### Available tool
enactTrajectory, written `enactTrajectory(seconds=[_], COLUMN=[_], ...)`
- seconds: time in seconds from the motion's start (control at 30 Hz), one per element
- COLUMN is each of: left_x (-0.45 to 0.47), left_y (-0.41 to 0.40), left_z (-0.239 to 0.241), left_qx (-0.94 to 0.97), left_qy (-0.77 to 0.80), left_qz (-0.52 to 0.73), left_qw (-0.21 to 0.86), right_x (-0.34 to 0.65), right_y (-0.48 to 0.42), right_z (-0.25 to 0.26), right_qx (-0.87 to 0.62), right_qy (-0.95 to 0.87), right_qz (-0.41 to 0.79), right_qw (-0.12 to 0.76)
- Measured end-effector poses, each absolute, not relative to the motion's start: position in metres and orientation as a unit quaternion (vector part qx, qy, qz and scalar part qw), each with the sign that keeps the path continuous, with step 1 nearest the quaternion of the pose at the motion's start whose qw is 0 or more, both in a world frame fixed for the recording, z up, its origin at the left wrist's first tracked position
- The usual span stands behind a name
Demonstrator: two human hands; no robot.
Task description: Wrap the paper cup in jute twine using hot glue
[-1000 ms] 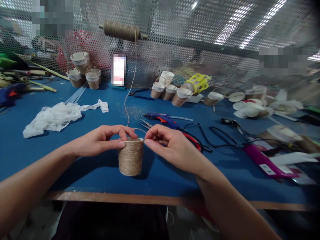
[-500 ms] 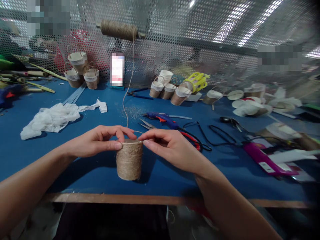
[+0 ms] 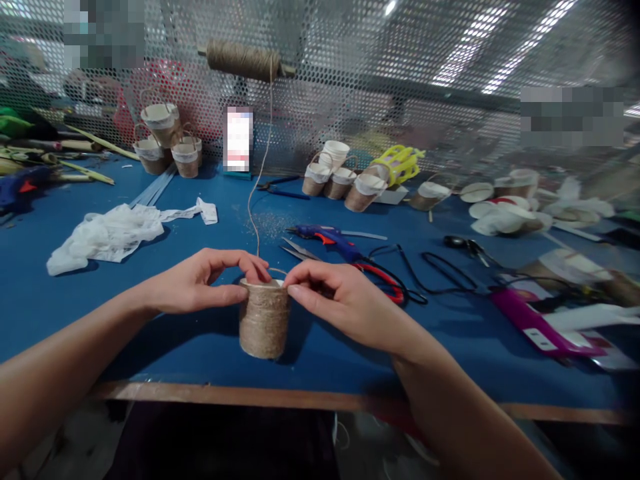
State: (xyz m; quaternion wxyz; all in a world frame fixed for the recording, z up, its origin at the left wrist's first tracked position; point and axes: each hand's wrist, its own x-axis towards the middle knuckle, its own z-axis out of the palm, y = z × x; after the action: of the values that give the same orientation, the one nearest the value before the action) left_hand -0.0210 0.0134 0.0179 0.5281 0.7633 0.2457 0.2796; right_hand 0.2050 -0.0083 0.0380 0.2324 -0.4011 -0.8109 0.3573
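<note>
A small cup wrapped in brown twine [image 3: 265,323] stands upright near the table's front edge, its white inside showing at the mouth. My left hand [image 3: 203,283] holds its rim from the left, thumb outside and fingers bent over the opening. On the other side my right hand [image 3: 343,297] pinches at the right rim, where a short arc of twine [image 3: 278,271] runs to its fingertips. A loose strand of twine [image 3: 257,230] hangs from the spool [image 3: 243,60] and passes behind my left fingers. The exact pinch point is partly hidden.
Behind the cup lie a blue glue gun [image 3: 330,239] and red-handled scissors [image 3: 383,283]. White lace fabric [image 3: 113,233] is at left. Small handled baskets [image 3: 161,123] stand along the perforated metal screen [image 3: 325,73]. A purple device [image 3: 537,320] and cables lie at right.
The whole view has shifted slightly to the right. My left fingers have dipped a little at the cup's mouth, and more of its white inside shows. Both hands stay at the rim.
</note>
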Motion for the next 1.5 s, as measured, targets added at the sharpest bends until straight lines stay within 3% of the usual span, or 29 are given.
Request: enactTrajectory(seconds=[0.5, 1.1, 1.5], left_x=[0.002, 0.005, 0.003], left_y=[-0.006, -0.009, -0.007], left_z=[0.023, 0.021, 0.026], left_qx=[0.763, 0.717, 0.745], left_qy=[0.346, 0.344, 0.345], left_qz=[0.304, 0.341, 0.297], left_qw=[0.454, 0.501, 0.488], right_x=[0.197, 0.195, 0.195], right_y=[-0.015, -0.017, -0.018], right_z=[0.040, 0.039, 0.040], right_qx=[-0.380, -0.381, -0.374], right_qy=[-0.857, -0.863, -0.868], right_qz=[0.264, 0.240, 0.235], right_qw=[0.227, 0.229, 0.226])
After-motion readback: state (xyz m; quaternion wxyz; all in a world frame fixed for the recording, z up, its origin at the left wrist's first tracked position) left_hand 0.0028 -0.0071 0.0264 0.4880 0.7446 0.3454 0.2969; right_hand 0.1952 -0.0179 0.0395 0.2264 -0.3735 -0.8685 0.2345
